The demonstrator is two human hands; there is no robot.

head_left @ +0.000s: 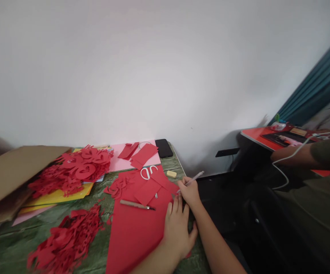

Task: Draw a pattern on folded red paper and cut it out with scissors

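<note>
Right hand point(190, 192) has the pale pen point(197, 176) pinched between thumb and fingers, back end up and to the right, tip down by my left fingertips; can't tell if the tip touches paper. Left hand point(178, 226) is palm down, fingers a bit spread, thumb out, over the right side of the large red sheet point(135, 236). That sheet lies on the green table point(9, 247), near its right edge. On the sheet: smaller red pieces point(148, 192) overlapping, white-handled scissors point(145, 174) partly under them, and a brown-handled cutter point(133, 204) lying left of my left hand. Eraser point(171, 174) just beyond my right hand, black phone point(164, 148) at the far edge, beside the pink sheet point(117, 161). Left side: red cut-outs point(87, 165) heaped on yellow sheets point(59, 195), loose red scraps point(68, 239) nearer me, cardboard point(16, 169) far left. Another person's arm point(292, 156) at the red table point(256, 136) to my right.
</note>
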